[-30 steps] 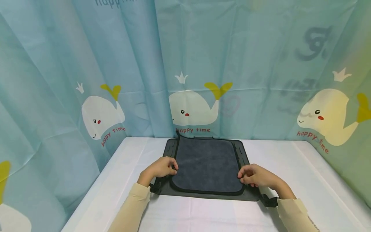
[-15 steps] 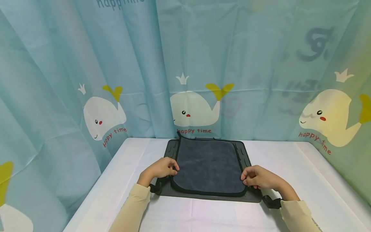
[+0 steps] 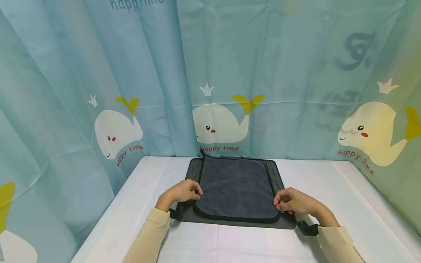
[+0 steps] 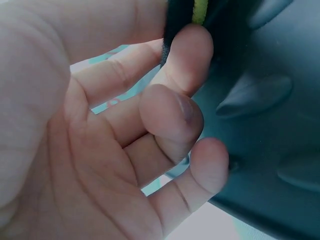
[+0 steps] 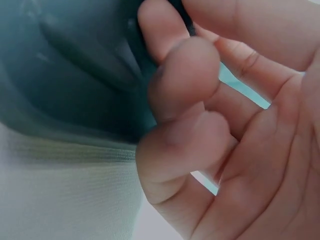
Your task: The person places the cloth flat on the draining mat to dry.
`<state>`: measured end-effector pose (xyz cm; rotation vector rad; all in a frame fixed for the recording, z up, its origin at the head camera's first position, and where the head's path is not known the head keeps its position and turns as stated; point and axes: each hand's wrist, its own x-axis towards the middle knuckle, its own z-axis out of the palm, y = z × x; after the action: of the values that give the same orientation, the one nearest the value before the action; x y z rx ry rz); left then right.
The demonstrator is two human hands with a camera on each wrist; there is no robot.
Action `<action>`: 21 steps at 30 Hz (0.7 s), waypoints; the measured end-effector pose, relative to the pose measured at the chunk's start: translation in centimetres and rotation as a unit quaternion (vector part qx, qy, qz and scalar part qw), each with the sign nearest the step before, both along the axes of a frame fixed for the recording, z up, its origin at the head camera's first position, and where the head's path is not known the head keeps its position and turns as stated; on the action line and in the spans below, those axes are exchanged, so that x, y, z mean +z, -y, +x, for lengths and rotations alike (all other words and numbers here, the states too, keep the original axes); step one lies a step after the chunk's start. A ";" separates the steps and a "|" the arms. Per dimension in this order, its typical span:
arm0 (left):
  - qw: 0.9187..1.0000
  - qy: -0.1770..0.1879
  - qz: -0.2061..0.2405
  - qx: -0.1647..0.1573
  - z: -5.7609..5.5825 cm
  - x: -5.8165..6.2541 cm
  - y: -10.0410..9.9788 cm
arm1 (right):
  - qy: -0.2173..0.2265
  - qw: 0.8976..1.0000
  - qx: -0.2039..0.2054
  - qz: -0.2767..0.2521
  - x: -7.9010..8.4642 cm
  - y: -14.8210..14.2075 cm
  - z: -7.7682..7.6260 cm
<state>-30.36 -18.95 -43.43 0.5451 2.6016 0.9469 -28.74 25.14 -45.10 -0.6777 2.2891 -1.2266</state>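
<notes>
A dark grey cloth (image 3: pixel 235 188) with a black bound edge lies over a dark plastic tray (image 3: pixel 281 179) with moulded dents. Its far left corner sticks up. At the cloth's left edge, my left hand (image 3: pixel 182 190) pinches the border between thumb and fingers; the left wrist view shows the black edging (image 4: pixel 177 20) in that pinch, other fingers curled beside the tray. My right hand (image 3: pixel 297 202) pinches the opposite edge near the front right. In the right wrist view, curled fingers (image 5: pixel 192 70) hide most of the pinched edge.
A white-covered table (image 3: pixel 332 190) carries the tray near its far edge. Behind and at both sides hangs a blue-green curtain (image 3: pixel 289 73) printed with whales. Black straps (image 3: pixel 308 229) circle the wrists.
My right hand has shifted slightly to the right, drawing the cloth's right edge outward with it. The left hand stays nearly still, keeping its hold.
</notes>
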 end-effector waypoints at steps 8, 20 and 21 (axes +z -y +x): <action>1.000 0.002 -0.006 0.001 0.2 0.0 0.0 | -0.012 1.000 0.005 0.008 -0.1 0.1 0.0; 1.000 0.000 -0.004 0.000 0.0 -0.3 0.1 | -0.022 0.999 0.020 0.017 0.1 0.2 0.2; 1.000 -0.002 -0.005 0.000 0.0 -0.3 0.1 | -0.023 0.999 0.021 0.018 0.1 0.2 0.2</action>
<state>-30.34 -19.06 -43.74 0.5439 2.6087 0.9325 -28.51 24.94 -45.00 -0.7436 2.3168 -1.1602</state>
